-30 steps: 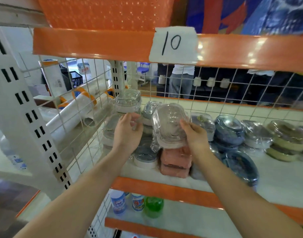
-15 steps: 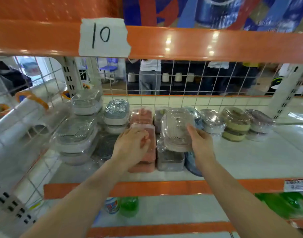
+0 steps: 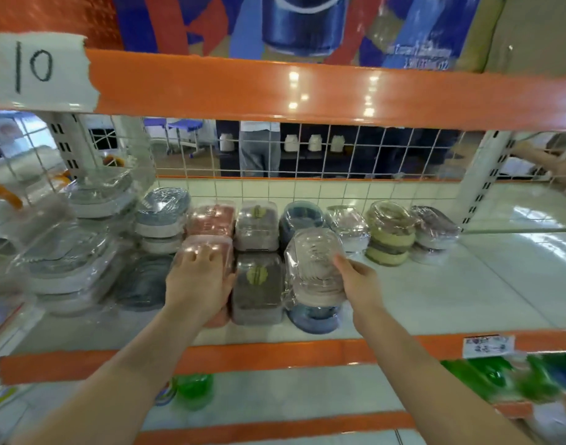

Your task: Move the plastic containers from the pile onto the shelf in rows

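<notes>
Wrapped plastic containers stand in rows on the white shelf [image 3: 467, 293]. My right hand [image 3: 360, 279] holds a clear wrapped container [image 3: 313, 264] by its right side, tilted, on top of a blue container [image 3: 313, 317] in the front row. My left hand [image 3: 196, 284] rests with spread fingers on the front pink container [image 3: 207, 248]. Between them sits a grey container [image 3: 257, 284]. A pile of larger clear containers [image 3: 69, 252] lies at the left end of the shelf. Behind stand more pink, grey, blue, green and purple containers.
An orange beam [image 3: 307, 91] with a paper label "10" [image 3: 39, 72] runs above. A wire grid [image 3: 339, 152] backs the shelf; a person stands beyond it. White uprights [image 3: 482, 181] frame the bay. Green bottles [image 3: 195, 390] sit on the lower shelf.
The view has swung right and down. My right hand lowered the clear container onto the blue one in the front row. My left hand moved from the left pile to the front pink container.
</notes>
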